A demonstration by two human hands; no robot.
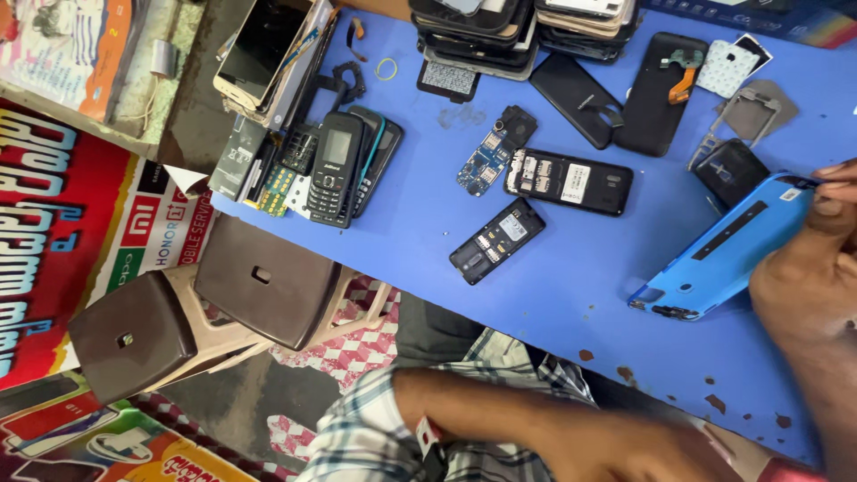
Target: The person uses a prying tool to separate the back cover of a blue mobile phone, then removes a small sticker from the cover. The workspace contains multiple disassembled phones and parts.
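Work so far: the blue phone shell (728,248) is bare, its inner face up, with only a dark strip and small parts left in it; no screen or board sits in it.
Grip: the right hand (817,268) pinches the shell's upper end between fingertips; the left hand (625,451) rests low, and whether it holds anything I cannot tell.
Place: near the right edge of the blue worktop (428,232).
Axis: long axis slants from the near lower-left end up toward the far right edge.
Nearby: opened black keypad phones (527,201) lie mid-worktop.
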